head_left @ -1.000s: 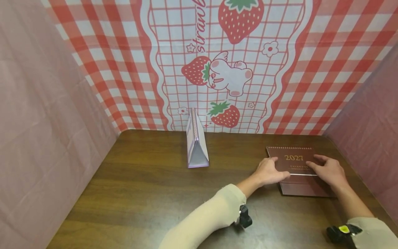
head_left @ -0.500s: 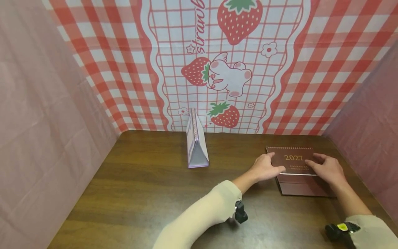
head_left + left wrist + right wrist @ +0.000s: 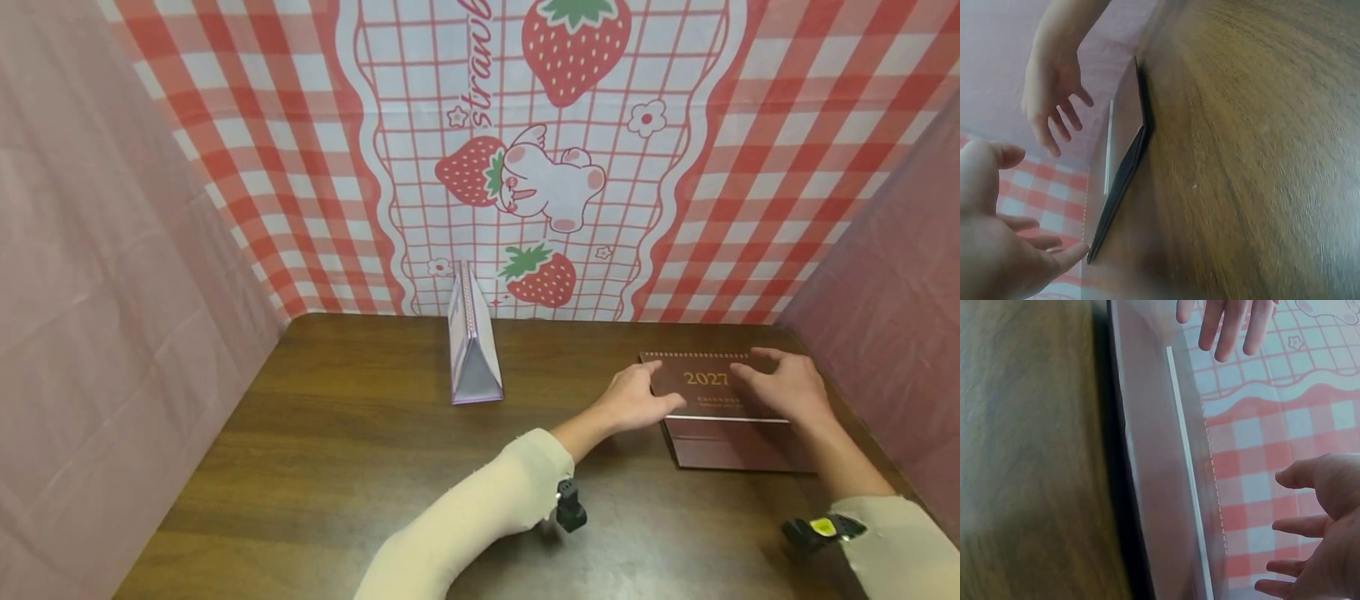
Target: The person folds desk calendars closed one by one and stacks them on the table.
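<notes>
One maroon calendar [image 3: 705, 402] lies low on the right part of the desk [image 3: 315, 467], its coil binding [image 3: 693, 355] along the far edge. We judge its long axis to run left to right, from one hand toward the other. The left hand [image 3: 633, 398] sits at the left edge, a fingertip at the far left corner; contact we cannot confirm. The right hand [image 3: 791, 390] hangs over the right portion, clear of the cover. We judge the left nearer. Each grip is apart, clasping nothing.
</notes>
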{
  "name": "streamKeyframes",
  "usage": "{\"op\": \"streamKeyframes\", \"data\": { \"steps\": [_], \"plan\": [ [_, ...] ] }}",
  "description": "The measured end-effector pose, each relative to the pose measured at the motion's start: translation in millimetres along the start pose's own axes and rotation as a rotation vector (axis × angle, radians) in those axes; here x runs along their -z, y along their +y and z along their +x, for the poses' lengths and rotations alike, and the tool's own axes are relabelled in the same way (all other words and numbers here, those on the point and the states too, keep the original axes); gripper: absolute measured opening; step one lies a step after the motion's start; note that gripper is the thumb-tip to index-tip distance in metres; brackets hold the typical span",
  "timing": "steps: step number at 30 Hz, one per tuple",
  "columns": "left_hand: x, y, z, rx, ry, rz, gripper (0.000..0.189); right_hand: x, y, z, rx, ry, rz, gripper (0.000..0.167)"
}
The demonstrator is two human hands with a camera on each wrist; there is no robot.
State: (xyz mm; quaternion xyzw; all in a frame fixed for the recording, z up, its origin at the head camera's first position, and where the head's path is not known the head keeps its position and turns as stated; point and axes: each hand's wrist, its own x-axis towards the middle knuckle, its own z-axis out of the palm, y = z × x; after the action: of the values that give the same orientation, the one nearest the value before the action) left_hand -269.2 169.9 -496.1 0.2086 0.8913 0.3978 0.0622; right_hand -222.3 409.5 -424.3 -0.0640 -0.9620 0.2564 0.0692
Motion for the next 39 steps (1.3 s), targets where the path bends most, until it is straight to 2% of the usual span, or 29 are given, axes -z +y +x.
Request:
{"op": "streamKeyframes", "data": {
  "steps": [4, 7, 10, 14, 17, 19, 23, 25, 28, 34, 39],
  "plan": [
    [10.5, 2.3, -6.2, -0.017, 0.0, 0.029, 0.076, -5.0, -8.2, 0.6, 0.034, 0.015, 0.005, 0.063],
    [16.4, -0.8, -7.9, -0.055, -0.014, 0.051, 0.076, -10.0, -14.9, 0.8, 0.056, 0.015, 0.015, 0.061],
    [21.1, -7.9, -8.9, -0.094, -0.036, 0.062, 0.081, -14.6, -21.4, 1.0, 0.071, 0.018, 0.027, 0.06],
    [15.5, -25.9, -2.5, -0.141, -0.049, 0.13, 0.085, -20.5, -30.9, 0.3, 0.108, 0.034, 0.047, 0.058],
    [18.1, -31.5, -3.7, -0.157, -0.071, 0.165, 0.088, -24.1, -38.5, -0.4, 0.137, 0.042, 0.062, 0.056],
    [31.9, -23.2, -14.9, -0.165, -0.086, 0.171, 0.087, -25.8, -43.9, -1.3, 0.146, 0.037, 0.073, 0.056],
    [73.8, 6.1, -51.1, -0.183, -0.107, 0.162, 0.082, -29.2, -55.1, -3.5, 0.168, 0.031, 0.088, 0.056],
    [89.3, 15.1, -66.6, -0.191, -0.113, 0.165, 0.08, -31.5, -60.3, -4.8, 0.182, 0.035, 0.095, 0.055],
    [99.5, 16.3, -80.6, -0.185, -0.123, 0.188, 0.08, -35.1, -67.7, -7.5, 0.196, 0.03, 0.107, 0.055],
    [107.8, 6.7, -96.6, -0.155, -0.134, 0.236, 0.082, -41.0, -81.6, -12.6, 0.189, -0.001, 0.11, 0.057],
    [117.8, -1.1, -108.7, -0.172, -0.125, 0.233, 0.083, -48.4, -92.8, -18.2, 0.217, -0.016, 0.121, 0.054]
  ]
}}
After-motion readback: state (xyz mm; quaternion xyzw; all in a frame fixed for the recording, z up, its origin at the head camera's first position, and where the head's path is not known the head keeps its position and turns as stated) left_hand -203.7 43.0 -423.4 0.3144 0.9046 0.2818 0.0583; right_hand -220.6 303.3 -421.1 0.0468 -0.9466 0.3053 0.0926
